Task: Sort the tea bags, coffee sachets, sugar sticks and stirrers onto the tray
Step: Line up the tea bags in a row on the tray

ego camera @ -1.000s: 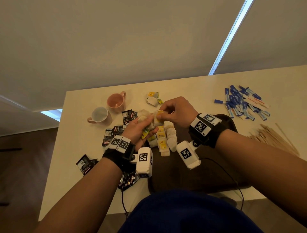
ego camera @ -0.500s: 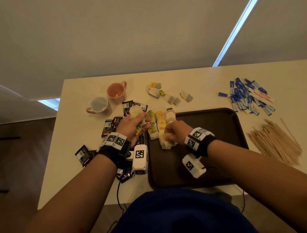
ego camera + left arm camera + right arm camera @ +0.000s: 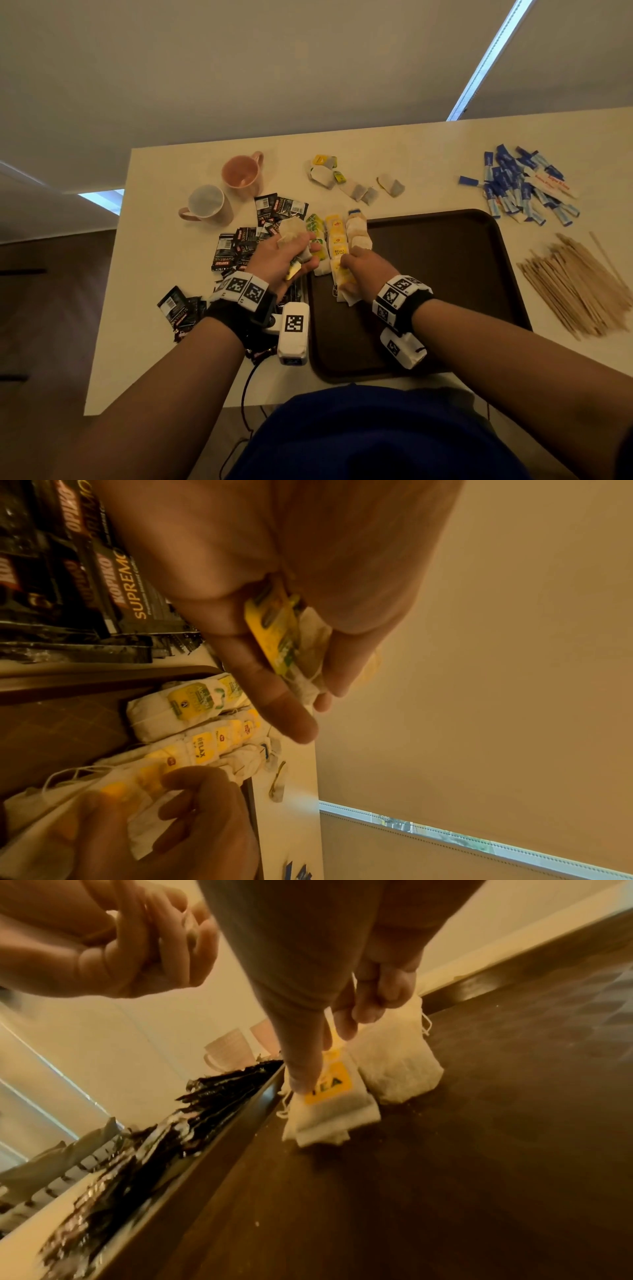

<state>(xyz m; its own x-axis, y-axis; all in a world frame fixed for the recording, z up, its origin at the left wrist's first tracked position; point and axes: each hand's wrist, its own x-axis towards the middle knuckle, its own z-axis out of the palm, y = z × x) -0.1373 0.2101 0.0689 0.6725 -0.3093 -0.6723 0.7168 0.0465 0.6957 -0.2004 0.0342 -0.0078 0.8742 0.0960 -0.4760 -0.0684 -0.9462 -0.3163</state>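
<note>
A dark brown tray (image 3: 445,291) lies in front of me. Rows of tea bags (image 3: 337,236) with yellow and green tags lie along its left side. My left hand (image 3: 306,255) hovers over the tray's left edge. It grips a bundle of tea bags (image 3: 291,642), one with a yellow tag. My right hand (image 3: 346,263) is down at the near end of the middle row, where thumb and curled fingers pinch a yellow-tagged tea bag (image 3: 329,1093) lying on the tray. Black coffee sachets (image 3: 239,246) are scattered left of the tray.
Two mugs (image 3: 222,192) stand at the far left. Loose tea bags (image 3: 356,185) lie beyond the tray. Blue sugar sticks (image 3: 517,188) are heaped at the far right, with wooden stirrers (image 3: 579,284) right of the tray. The table's near edge runs close to my body.
My right hand left the bundle in my left hand and came down onto the tray with a tea bag. My left hand sank slightly, still holding its bundle.
</note>
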